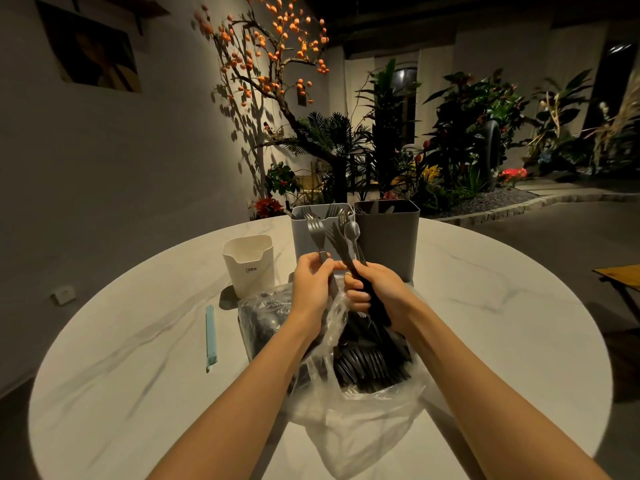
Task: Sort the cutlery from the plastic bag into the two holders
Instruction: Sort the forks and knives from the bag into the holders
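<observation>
The white cup-like container (248,265) left of the holders reads "CRBW" on its front.

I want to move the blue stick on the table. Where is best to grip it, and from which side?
Pinch the blue stick at its middle from above, fingers on its two long edges. It lies flat on the table, long and thin, with free space around it.

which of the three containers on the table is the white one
The cream-white cup with the notched rim, standing left of the pale grey holder and dark grey holder.
</observation>
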### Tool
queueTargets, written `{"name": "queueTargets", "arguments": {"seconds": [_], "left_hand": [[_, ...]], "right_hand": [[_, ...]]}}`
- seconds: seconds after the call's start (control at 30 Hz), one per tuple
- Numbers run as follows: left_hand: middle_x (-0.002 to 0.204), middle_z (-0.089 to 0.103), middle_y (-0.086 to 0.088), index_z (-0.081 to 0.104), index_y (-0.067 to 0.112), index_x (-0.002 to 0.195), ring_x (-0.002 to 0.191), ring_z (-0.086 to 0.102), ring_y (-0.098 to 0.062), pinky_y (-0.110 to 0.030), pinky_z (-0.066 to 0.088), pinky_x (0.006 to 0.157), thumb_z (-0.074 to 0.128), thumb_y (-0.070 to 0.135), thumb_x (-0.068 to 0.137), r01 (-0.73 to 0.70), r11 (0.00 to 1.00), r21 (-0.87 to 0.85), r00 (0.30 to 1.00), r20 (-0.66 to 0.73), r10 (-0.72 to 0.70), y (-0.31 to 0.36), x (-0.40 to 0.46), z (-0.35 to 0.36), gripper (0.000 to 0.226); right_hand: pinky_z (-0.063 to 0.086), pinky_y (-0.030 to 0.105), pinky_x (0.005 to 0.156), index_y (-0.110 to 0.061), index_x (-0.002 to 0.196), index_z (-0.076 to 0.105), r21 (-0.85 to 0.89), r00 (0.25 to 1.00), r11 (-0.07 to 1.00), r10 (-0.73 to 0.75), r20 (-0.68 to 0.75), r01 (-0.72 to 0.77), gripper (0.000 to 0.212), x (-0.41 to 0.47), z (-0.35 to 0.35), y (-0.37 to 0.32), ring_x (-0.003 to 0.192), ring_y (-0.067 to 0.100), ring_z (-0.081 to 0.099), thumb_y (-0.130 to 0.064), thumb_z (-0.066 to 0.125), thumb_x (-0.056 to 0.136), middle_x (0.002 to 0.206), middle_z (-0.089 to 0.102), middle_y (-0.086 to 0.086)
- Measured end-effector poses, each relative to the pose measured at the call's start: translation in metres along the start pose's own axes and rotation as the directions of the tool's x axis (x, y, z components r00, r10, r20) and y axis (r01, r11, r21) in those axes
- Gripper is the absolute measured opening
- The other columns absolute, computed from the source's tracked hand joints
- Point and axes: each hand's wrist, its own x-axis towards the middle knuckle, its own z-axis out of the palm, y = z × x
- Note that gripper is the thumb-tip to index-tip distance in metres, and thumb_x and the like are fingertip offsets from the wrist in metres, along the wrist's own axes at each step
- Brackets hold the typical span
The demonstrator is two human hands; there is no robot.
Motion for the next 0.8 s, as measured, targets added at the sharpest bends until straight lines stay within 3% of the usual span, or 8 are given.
{"name": "queueTargets", "arguments": {"seconds": [0.13,0.27,0.43,0.57,0.7,0.8], "left_hand": [[0.105,0.066,-0.008,0.059,0.009,0.113,0.100,0.064,-0.021,-0.037,0.053,0.091,0.061,0.016,0.093,-0.024,0.998,0.064,0.999,-0.027,0.026,-0.002,0.002,-0.003,0.021],[0.094,0.063,-0.004,0.057,0.010,0.107,0.086,0.060,-0.012,-0.015,0.046,0.065,0.063,0.012,0.091,-0.040,0.992,0.119,0.997,-0.058,0.047,-0.004,0.002,-0.006,0.017],[0.090,0.066,-0.005,0.063,0.014,0.095,0.084,0.062,-0.014,-0.016,0.047,0.065,0.065,0.012,0.090,-0.081,0.987,0.136,0.996,-0.032,0.086,-0.003,0.001,-0.007,0.006],[0.083,0.065,-0.001,0.067,0.014,0.095,0.077,0.060,-0.013,-0.017,0.044,0.060,0.069,0.015,0.088,-0.068,0.985,0.161,0.998,0.025,0.065,-0.003,0.001,-0.008,0.007],[0.093,0.071,-0.005,0.070,0.009,0.101,0.088,0.066,-0.015,-0.019,0.051,0.074,0.063,0.010,0.091,-0.093,0.980,0.178,0.995,0.056,0.084,-0.002,0.000,-0.008,0.012],[0.077,0.067,-0.001,0.071,0.009,0.088,0.071,0.062,-0.008,-0.014,0.047,0.063,0.055,0.012,0.095,-0.131,0.960,0.246,0.991,0.069,0.118,-0.002,0.000,-0.005,0.018]], "right_hand": [[0.022,0.020,0.043,-0.010,0.085,0.056,-0.109,1.000,0.994,-0.003,-0.024,0.001,0.036,-0.002,0.003,0.003,0.043,0.008,0.027,-0.022,0.029,0.106,0.061,0.033,0.002],[0.021,0.020,0.042,-0.010,0.084,0.051,-0.198,0.999,0.980,-0.002,-0.033,-0.004,0.035,0.000,0.004,0.004,0.042,0.009,0.026,-0.024,0.028,0.106,0.058,0.033,0.000],[0.021,0.021,0.043,-0.014,0.072,0.046,-0.254,1.000,0.967,-0.010,-0.029,0.003,0.041,-0.003,0.006,0.003,0.042,0.010,0.025,-0.030,0.028,0.106,0.054,0.031,-0.001],[0.023,0.020,0.044,-0.012,0.085,0.048,-0.266,0.999,0.964,0.006,-0.040,-0.016,0.033,-0.002,0.000,0.004,0.046,0.010,0.029,-0.032,0.031,0.105,0.057,0.035,-0.001],[0.028,0.019,0.044,-0.012,0.085,0.045,-0.328,0.999,0.945,-0.018,-0.049,0.001,0.031,0.000,-0.003,0.008,0.047,0.009,0.032,-0.032,0.032,0.105,0.057,0.039,-0.003],[0.026,0.018,0.044,-0.012,0.077,0.046,-0.363,0.996,0.931,-0.068,-0.059,0.042,0.034,0.000,0.000,0.010,0.047,0.009,0.029,-0.029,0.034,0.105,0.057,0.037,-0.002]]}}
